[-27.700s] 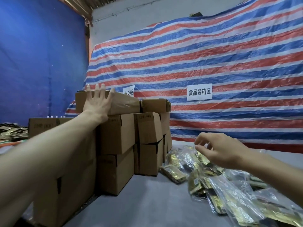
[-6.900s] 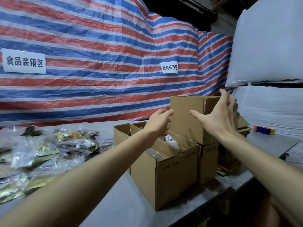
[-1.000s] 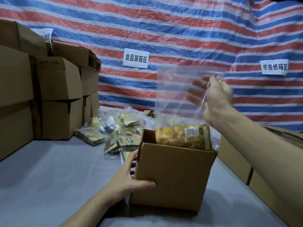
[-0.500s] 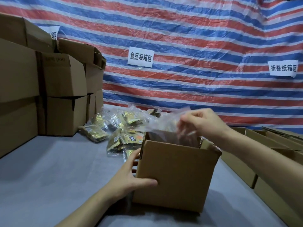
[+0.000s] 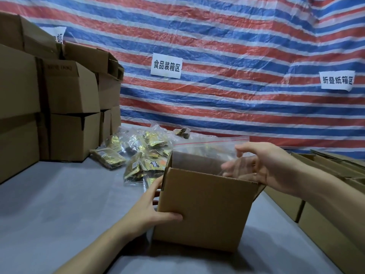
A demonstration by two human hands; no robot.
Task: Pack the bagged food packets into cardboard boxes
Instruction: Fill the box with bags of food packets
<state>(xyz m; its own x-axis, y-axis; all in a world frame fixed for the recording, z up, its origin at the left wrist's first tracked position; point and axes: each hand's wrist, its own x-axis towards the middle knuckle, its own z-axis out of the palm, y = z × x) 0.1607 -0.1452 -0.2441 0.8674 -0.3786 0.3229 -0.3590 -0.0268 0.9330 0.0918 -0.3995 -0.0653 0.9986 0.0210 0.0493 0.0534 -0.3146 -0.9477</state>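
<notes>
The cardboard box point(image 5: 205, 206) stands open in the middle of the bench point(image 5: 59, 204), and a bagged packet point(image 5: 207, 147) is inside it. Only the clear upper part of the bag, with its red zip line, shows above the far rim; the food itself is hidden by the walls. The left hand point(image 5: 150, 212) grips the box at its 8 o'clock corner, thumb flat on the near face and fingers round the side wall. The right hand point(image 5: 264, 167) hovers over the rim at 3 o'clock, fingers loosely spread and holding nothing. They are blurred, so I cannot tell whether they touch the plastic.

The step in hand, as I judge it, is seating this bag. To do it well, brace the box with the left hand so the light carton neither slides nor tips. Then press the standing plastic down and toward 12 o'clock with flat fingers, folding it below the rim so it will not catch the flaps. Push on the empty film rather than the zip, and let trapped air out slowly. Laid flat, it leaves room for more.

The pile of bagged packets point(image 5: 142, 151) lies at 11 o'clock from the box, just beyond it. A stack of closed boxes point(image 5: 73, 91) rises at 9 o'clock, further open boxes point(image 5: 325, 224) sit at 3 o'clock, and a striped tarp point(image 5: 237, 46) hangs behind.
</notes>
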